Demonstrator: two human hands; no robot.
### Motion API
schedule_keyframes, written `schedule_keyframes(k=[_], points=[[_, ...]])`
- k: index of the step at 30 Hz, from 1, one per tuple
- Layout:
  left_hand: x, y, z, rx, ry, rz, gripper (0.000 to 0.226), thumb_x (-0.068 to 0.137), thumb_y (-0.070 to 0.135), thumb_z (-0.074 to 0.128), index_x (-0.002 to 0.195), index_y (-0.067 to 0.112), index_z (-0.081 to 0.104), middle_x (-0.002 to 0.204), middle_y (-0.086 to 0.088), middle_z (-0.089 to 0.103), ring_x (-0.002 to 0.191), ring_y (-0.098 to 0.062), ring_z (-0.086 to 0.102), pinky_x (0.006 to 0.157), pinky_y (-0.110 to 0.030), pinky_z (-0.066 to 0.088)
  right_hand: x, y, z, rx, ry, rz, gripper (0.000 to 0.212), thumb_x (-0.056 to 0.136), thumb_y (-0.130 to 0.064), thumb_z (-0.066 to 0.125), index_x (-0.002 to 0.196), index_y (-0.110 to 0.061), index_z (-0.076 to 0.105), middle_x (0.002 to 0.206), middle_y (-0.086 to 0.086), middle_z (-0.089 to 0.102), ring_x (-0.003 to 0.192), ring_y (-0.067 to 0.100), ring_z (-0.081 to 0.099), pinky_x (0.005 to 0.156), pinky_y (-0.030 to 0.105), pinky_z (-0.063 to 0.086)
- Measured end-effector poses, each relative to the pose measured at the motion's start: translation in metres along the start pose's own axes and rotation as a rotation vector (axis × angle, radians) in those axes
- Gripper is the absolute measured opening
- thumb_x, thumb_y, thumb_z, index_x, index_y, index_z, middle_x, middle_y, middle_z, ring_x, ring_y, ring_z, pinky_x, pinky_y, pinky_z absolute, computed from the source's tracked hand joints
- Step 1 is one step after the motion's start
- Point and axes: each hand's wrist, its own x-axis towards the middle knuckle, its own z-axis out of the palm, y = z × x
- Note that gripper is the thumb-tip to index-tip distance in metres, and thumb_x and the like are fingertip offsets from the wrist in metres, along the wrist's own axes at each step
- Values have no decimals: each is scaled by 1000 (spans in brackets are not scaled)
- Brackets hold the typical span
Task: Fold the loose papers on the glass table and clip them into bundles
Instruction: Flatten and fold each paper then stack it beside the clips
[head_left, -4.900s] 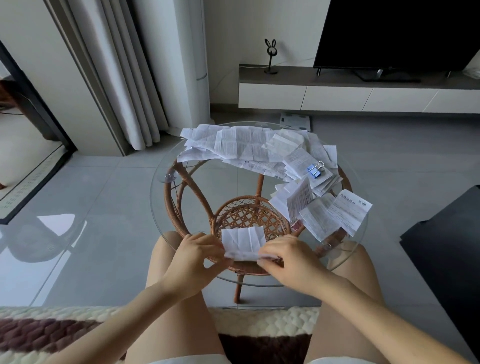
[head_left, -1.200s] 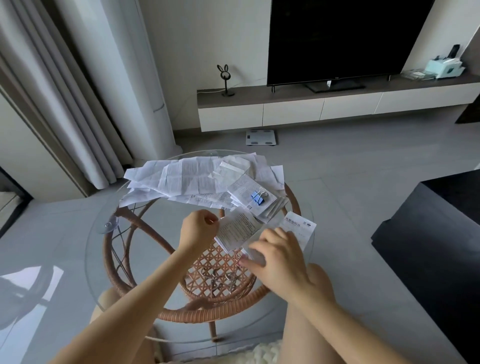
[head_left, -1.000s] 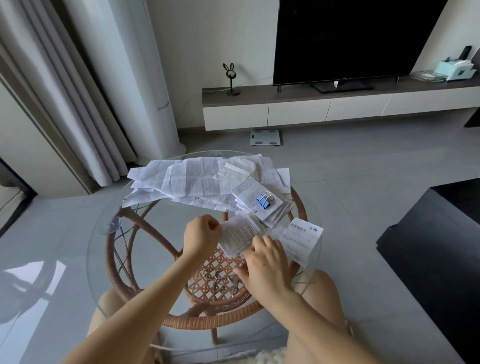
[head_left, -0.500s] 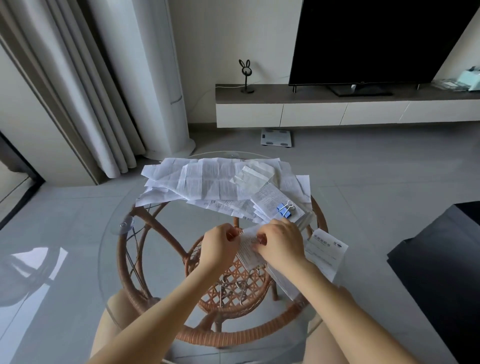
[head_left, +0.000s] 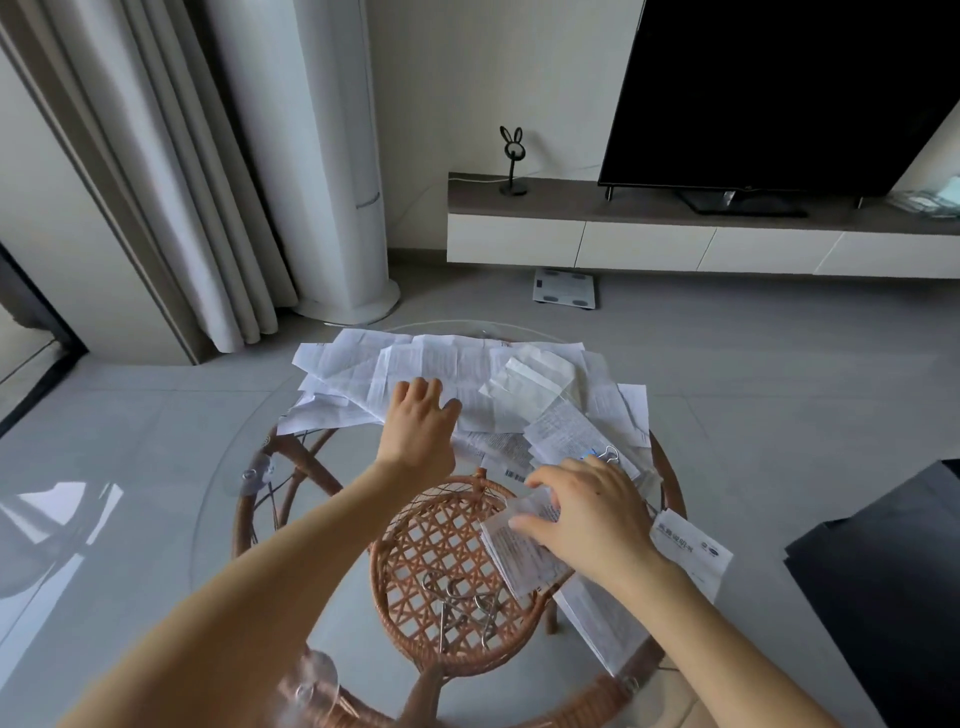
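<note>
1. The left hand (head_left: 421, 415) lay spread wide, fingers straight, palm down on the heap of loose white printed sheets (head_left: 363, 364) along the far edge of the round glass counter (head_left: 234, 519).
2. The right hand (head_left: 587, 514) held a folded white printed paper (head_left: 519, 556) towards the right edge. Its fingers curved over the paper's far side and its thumb lay against the near-left side.
3. Deciding relation: the heap's long axis ran left to right along the far edge, across the left forearm. The left hand was already touching it. The right hand was well apart from its left half, so the next sheet probably fell to the left hand.
4. A clipped bundle of white papers (head_left: 566, 431) lay just beyond the right hand. Its blue metal binder clip (head_left: 589, 456) was half hidden by the fingers, with the wire loops showing.
5. A white sheet with a blue logo (head_left: 691, 545) overhung the right edge. It carried a bold heading, too small to read.
6. A barcode (head_left: 516, 475) showed on a slip between the hands. The body text was fine print and illegible throughout.
7. Beneath the glass, a woven rattan basket (head_left: 395, 545) held spare metal binder clips (head_left: 457, 603).
8. Judged stage: one bundle clipped, most sheets not yet folded.
</note>
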Motion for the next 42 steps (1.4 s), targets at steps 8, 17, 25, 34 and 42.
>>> schedule_keyframes(k=[8, 17, 25, 34, 42], points=[[16, -11, -7, -137, -119, -8, 52, 78, 19, 56, 129, 27, 56, 139, 0, 45, 129, -20, 37, 112, -35, 13, 72, -5, -8, -162, 166, 85, 33, 94, -42, 49, 111, -17, 62, 108, 1, 66, 105, 23, 54, 91, 34, 35], [7, -38, -11, -397, -297, -116, 58, 85, -5, 38, 135, 21, 48, 129, -3, 59, 111, -27, 55, 90, -36, 48, 158, -22, 47, -608, -205, 196, 70, 89, -22, 54, 148, -15, 17, 125, 13, 58, 117, 31, 51, 108, 46, 26], [4, -49, -18, -767, -134, -328, 35, 96, 20, 52, 131, 18, 53, 128, 1, 60, 112, -19, 57, 91, -30, 45, 146, -48, 21, 382, 437, 153, 32, 98, -8, 44, 125, -13, 59, 103, 11, 69, 91, 24, 62, 69, 25, 45], [-33, -45, -82, -1770, -174, -646, 46, 83, 35, 68, 118, 7, 58, 114, -15, 65, 92, -25, 66, 70, -32, 56, 80, -83, -18, 1329, 189, 230, 15, 97, -21, 52, 86, -18, 62, 82, -5, 68, 76, 9, 64, 65, 24, 55], [-85, -27, -108, -2007, -371, -842, 25, 85, -11, 48, 106, 0, 56, 104, -19, 63, 89, -31, 64, 79, -40, 55, 31, -95, -18, 1492, 211, 301, 14, 96, -21, 54, 89, -14, 64, 82, -8, 71, 81, 6, 66, 67, 24, 53]])
